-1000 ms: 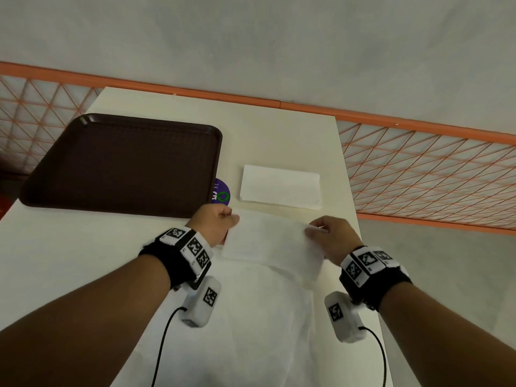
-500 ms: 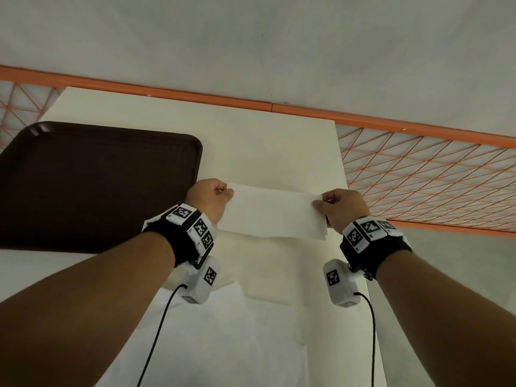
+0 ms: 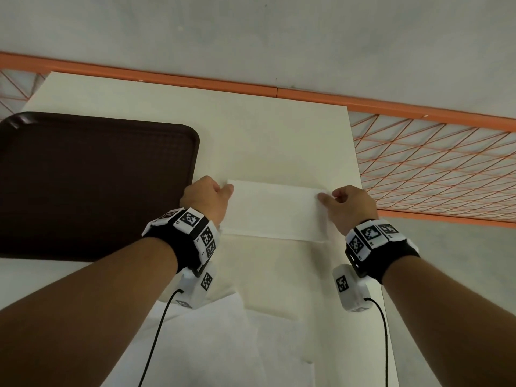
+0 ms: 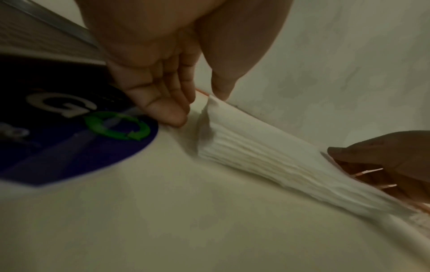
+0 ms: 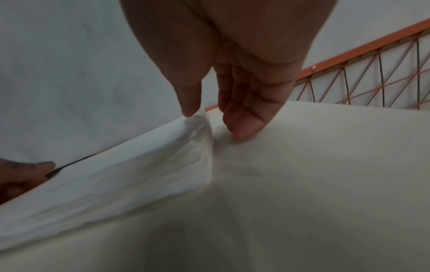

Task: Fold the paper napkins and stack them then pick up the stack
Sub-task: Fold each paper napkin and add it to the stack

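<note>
Both grips hold the folded napkin [image 3: 275, 209] by its far corners: left hand [image 3: 206, 197] thumb on the 9 o'clock corner with fingers reaching down beside it, right hand [image 3: 350, 203] likewise at 3 o'clock; whether each is a firm pinch I cannot tell. On the table [image 3: 251, 129], the brown tray [image 3: 92, 185] sits at 9 o'clock, unfolded napkins [image 3: 223, 344] lie at 6 o'clock, and the folded napkin sits on the stack [image 4: 251, 150] at center, with a round sticker [image 4: 76, 139] beside the left fingers [image 4: 167, 112]. To finish well, I judge both corners should line up with the layers beneath, then release together and press flat, so thin paper neither slides nor springs open.
</note>
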`<state>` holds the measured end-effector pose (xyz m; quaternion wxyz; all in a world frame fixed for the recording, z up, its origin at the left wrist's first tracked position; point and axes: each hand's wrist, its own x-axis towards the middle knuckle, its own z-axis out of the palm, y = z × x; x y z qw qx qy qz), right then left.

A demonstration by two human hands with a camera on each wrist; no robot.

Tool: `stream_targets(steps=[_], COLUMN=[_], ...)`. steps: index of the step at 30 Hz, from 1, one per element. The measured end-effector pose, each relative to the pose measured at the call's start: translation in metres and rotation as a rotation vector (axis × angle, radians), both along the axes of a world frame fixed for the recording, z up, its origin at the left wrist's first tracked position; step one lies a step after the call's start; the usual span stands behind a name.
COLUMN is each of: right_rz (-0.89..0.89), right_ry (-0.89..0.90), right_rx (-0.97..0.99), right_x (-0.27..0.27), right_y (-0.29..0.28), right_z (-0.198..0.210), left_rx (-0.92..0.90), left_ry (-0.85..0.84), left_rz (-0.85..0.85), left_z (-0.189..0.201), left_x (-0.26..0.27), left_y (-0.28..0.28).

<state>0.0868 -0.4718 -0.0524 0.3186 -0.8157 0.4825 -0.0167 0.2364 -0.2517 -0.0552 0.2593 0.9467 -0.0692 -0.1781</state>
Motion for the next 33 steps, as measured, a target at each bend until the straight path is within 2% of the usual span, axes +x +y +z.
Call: stream_targets(steps=[4, 9, 15, 18, 23, 27, 30, 33], right_rz=[0.141, 0.187, 0.165, 0.125, 0.107, 0.321, 0.520, 0.565], right_ry=[0.191, 0.304, 0.318, 0.273, 0.157, 0.170, 0.267, 0.340], right_rx=[-0.025, -0.049, -0.048, -0.060, -0.042, 0.001, 0.057, 0.127], right_x=[-0.002, 0.004, -0.001, -0.015, -0.049, -0.075, -0.095, -0.117], right_y=[0.007, 0.021, 0.021, 0.028, 0.072, 0.131, 0.172, 0.206], right_z=[0.007, 0.007, 0.015, 0.022, 0.035, 0.046, 0.043, 0.033], left_rx=[0.253, 0.359, 0.395, 0.412, 0.392, 0.345, 0.355, 0.392], left_ry=[0.008, -0.014, -0.006, -0.064, -0.112, -0.033, 0.089, 0.175], left_rz=[-0.183, -0.263, -0.290, -0.329, -0.420, -0.512, -0.618, -0.714], left_z=[0.002, 0.013, 0.022, 0.026, 0.038, 0.047, 0.044, 0.036], left_x=[-0.005, -0.018, -0.019, -0.023, -0.039, -0.064, -0.083, -0.102], left_y=[-0.002, -0.010, -0.006, 0.006, 0.039, 0.066, 0.089, 0.114])
